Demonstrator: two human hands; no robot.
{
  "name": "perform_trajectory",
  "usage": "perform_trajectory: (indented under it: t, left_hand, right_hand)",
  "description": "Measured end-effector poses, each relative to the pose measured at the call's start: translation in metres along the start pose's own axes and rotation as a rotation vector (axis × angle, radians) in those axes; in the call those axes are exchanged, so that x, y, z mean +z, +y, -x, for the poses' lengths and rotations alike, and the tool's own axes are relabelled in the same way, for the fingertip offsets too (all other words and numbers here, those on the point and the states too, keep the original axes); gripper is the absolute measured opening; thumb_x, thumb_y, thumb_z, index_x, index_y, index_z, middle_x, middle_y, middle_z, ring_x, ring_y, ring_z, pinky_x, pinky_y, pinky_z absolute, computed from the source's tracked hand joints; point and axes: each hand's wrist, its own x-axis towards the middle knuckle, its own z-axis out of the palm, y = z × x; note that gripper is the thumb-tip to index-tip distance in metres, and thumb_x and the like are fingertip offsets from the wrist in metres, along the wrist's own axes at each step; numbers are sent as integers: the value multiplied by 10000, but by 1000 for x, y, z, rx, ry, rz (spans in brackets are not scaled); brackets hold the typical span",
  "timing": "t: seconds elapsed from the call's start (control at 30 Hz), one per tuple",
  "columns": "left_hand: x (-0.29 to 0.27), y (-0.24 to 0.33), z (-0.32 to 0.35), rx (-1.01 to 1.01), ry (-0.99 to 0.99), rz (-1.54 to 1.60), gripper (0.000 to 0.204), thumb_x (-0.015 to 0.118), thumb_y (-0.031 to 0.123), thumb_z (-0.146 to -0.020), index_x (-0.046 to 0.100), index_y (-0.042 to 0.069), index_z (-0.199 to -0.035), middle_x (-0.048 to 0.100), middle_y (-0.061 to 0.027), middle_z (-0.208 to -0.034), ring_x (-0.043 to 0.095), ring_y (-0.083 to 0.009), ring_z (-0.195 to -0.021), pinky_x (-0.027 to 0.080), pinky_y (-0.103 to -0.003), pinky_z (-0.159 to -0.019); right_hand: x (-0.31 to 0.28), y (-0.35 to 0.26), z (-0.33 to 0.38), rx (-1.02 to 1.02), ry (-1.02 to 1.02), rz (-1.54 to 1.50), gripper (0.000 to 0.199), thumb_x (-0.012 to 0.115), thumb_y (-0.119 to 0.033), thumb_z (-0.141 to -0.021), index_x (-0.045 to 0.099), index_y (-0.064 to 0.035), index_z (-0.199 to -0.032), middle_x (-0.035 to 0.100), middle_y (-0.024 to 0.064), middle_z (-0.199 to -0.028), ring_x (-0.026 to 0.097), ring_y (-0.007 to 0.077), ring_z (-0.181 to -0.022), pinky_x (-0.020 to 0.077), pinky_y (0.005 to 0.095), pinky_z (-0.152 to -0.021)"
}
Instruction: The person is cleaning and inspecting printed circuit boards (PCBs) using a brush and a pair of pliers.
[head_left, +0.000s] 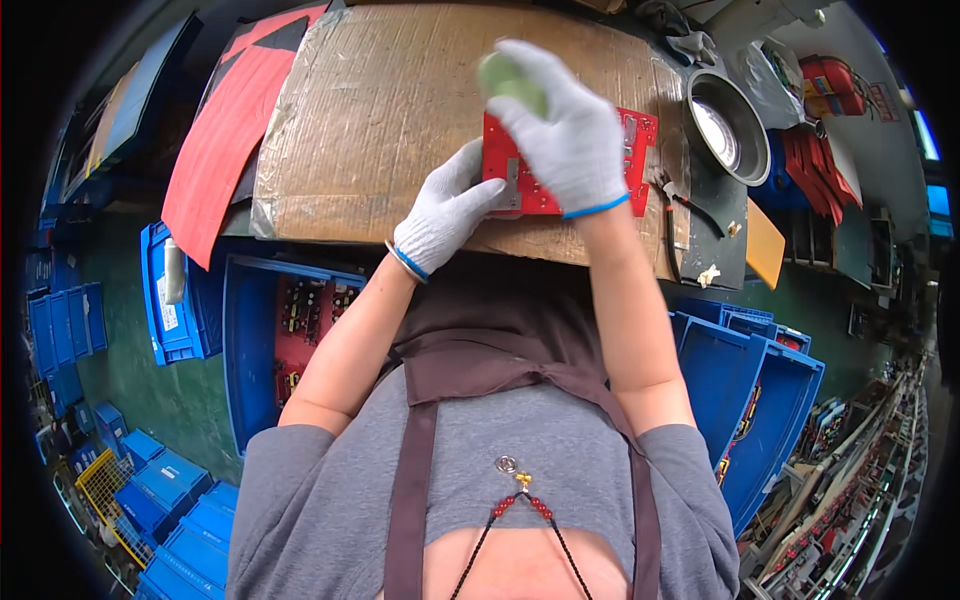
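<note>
A red circuit board [497, 142] lies on the cardboard-covered tabletop [370, 120]. My left hand [445, 208], in a white knit glove, pinches the board's near left edge with the thumb on top. Above the board, my right hand [572, 145], gloved the same way, grips a green sponge-like block [508, 84]. Motion smears the block and the fingertips around it, so its exact kind is unclear. The right hand and wrist hide the middle of the board, while its right end shows pale and metallic parts.
Orange-handled pliers [671, 225] lie just right of the board, with a round metal bowl [728, 127] beyond. Red sheeting [222, 150] hangs over the table's left edge. Blue bins [238, 350] with circuit boards stand below left; more blue bins [735, 375] are at lower right.
</note>
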Motion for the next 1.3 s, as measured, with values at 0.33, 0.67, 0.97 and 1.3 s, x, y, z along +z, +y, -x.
perform_trajectory:
  t: [0.33,0.67,0.97,1.3]
  left_hand:
    - [-1,-4,-4,-41,-27,360,639,486,424,-1121,363,2,-1585,559,-164,-1495,620,-289,-1289,533,-431,-1065]
    - [8,1,-10,-63,57,135,569,572,321,-1103,417,10,-1553,631,-123,-1370,680,-220,-1163,622,-415,-907]
    - [-2,17,13,27,105,267,546,610,161,-1050,421,-22,-1529,667,-131,-1317,697,-231,-1141,650,-454,-857]
    - [-166,121,312,422,782,32,535,579,288,-1005,505,13,-1457,730,-144,-1192,760,-240,-875,668,-439,-690]
  right_hand:
    - [8,-32,105,120,-20,8,494,816,-87,-886,683,-70,-1361,737,162,-1277,731,241,-1166,553,361,-1020]
    - [-108,78,115,445,306,302,507,778,-120,-912,649,-54,-1398,721,137,-1295,694,253,-1186,516,375,-1054]
    - [-84,51,112,342,359,-69,509,744,-79,-964,597,9,-1444,685,134,-1339,664,201,-1174,530,332,-1005]
    - [-63,33,88,240,207,-333,535,662,-51,-1031,488,17,-1532,637,152,-1394,622,175,-1223,482,302,-1058]
